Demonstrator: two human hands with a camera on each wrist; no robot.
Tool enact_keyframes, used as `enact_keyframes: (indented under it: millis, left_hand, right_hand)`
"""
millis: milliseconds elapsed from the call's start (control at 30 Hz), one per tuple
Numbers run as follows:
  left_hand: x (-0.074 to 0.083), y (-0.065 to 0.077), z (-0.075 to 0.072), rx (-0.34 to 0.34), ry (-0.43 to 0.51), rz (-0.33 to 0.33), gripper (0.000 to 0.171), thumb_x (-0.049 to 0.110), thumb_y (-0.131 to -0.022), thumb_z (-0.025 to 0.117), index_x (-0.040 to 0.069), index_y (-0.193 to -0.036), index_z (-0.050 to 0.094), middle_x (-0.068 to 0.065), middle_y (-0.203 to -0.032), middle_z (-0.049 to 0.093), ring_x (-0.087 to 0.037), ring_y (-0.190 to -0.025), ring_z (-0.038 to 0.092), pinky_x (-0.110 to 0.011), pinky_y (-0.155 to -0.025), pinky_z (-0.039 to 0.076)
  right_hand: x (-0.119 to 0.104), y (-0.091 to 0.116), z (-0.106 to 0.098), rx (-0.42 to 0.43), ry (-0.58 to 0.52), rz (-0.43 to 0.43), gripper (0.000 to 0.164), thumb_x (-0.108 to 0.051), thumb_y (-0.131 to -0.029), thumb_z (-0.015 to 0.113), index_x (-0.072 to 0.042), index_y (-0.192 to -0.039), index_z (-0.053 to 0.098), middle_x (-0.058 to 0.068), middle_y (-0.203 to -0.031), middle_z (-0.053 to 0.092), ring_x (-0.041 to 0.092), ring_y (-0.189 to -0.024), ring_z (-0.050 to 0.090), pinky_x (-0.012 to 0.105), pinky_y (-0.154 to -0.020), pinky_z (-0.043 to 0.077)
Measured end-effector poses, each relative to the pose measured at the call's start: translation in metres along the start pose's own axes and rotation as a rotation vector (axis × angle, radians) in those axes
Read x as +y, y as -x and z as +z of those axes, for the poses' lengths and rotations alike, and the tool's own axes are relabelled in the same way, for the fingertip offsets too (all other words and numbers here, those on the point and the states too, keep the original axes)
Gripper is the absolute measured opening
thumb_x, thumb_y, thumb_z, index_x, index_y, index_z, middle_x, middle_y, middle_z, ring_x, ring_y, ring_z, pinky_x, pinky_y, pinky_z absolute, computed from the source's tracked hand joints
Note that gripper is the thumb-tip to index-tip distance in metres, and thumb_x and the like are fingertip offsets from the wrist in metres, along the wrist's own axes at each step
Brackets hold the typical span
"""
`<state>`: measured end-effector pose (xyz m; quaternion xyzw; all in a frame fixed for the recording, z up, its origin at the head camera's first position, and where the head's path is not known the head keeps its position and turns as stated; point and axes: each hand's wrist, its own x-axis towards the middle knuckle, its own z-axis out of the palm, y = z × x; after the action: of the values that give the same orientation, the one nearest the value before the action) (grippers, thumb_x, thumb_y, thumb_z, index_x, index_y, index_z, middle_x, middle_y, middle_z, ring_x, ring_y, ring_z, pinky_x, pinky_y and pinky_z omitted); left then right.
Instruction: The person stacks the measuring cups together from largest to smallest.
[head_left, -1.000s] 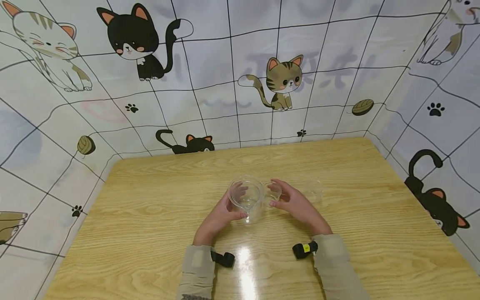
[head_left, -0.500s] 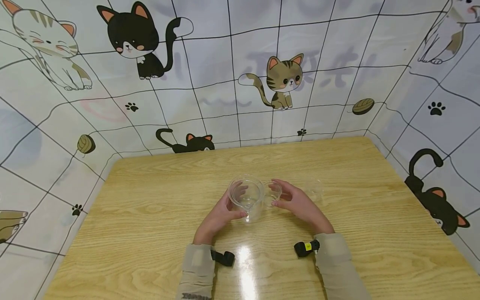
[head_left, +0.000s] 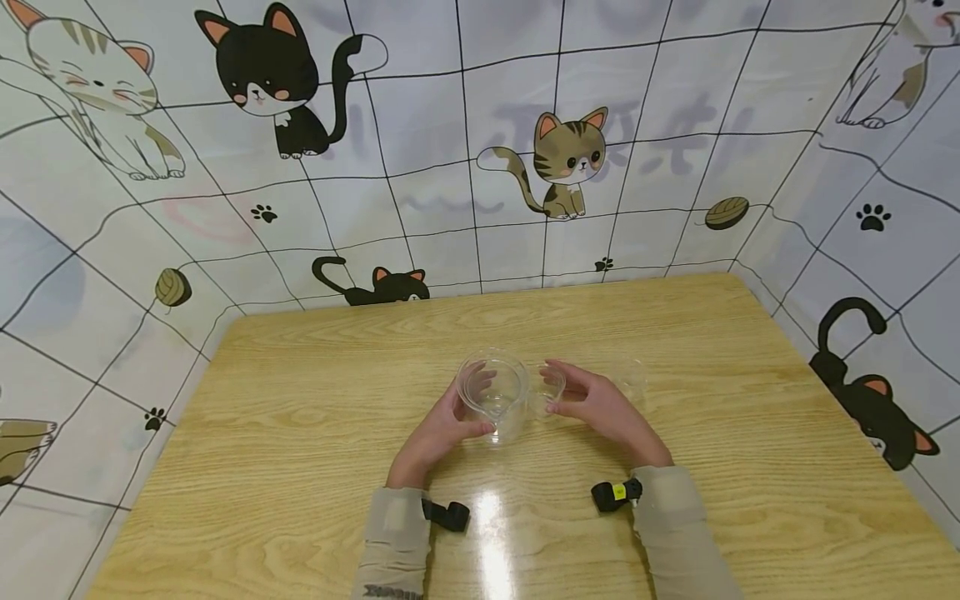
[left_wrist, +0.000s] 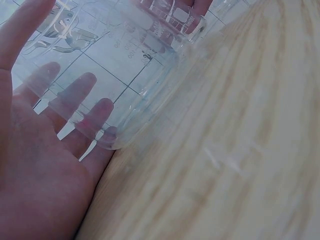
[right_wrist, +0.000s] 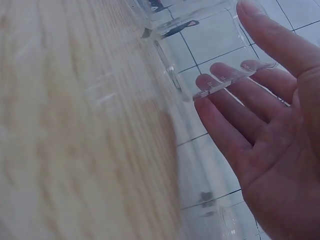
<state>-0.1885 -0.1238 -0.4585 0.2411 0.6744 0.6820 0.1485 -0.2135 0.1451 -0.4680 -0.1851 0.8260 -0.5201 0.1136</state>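
Observation:
A large clear glass beaker (head_left: 497,400) with a pouring spout stands upright on the table. My left hand (head_left: 437,435) holds it from the left, thumb at the near side and fingers round the far side. Just to its right is a smaller clear beaker (head_left: 544,402), which my right hand (head_left: 609,410) grips between thumb and fingers. Printed markings show on the large beaker (left_wrist: 120,95) in the left wrist view. Through the small beaker (right_wrist: 215,45) in the right wrist view, the fingertips appear along its far wall.
Right of the right hand stands another clear glass vessel (head_left: 632,379), faint against the wood. The wooden table (head_left: 322,375) meets a cat-patterned wall covering (head_left: 427,208) at the back and both sides. Black wrist cameras (head_left: 450,517) sit at both cuffs.
My right hand has slid slightly to the right, with the small beaker shifting a little the same way. The left hand and large beaker stay in place.

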Motion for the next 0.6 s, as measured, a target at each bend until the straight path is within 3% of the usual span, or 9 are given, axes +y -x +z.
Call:
enact_keyframes:
  millis: [233,600]
  left_hand:
    - [0.0004,0.0,0.0004,-0.003,0.005,0.001,0.087,0.005,-0.075,0.07,0.013,-0.142,0.015,-0.016,-0.142,0.025,-0.029,-0.131,0.02,-0.046,-0.105,0.015]
    - [0.0003,-0.0007,0.0003,-0.001,0.001,-0.005,0.087,0.003,-0.075,0.069,0.013,-0.142,0.015,-0.015,-0.143,0.025,-0.029,-0.131,0.02,-0.046,-0.105,0.015]
  right_hand:
    - [-0.0026,0.0009,-0.0013,-0.008,-0.003,0.015,0.067,-0.022,-0.08,0.067,-0.018,-0.138,0.034,-0.007,-0.128,0.048,0.015,-0.115,0.047,0.04,-0.094,0.038]
    - [-0.0052,0.0034,-0.0026,0.008,0.068,0.059,0.067,-0.028,-0.079,0.068,-0.022,-0.137,0.037,-0.004,-0.128,0.049,0.022,-0.108,0.052,0.041,-0.088,0.042]
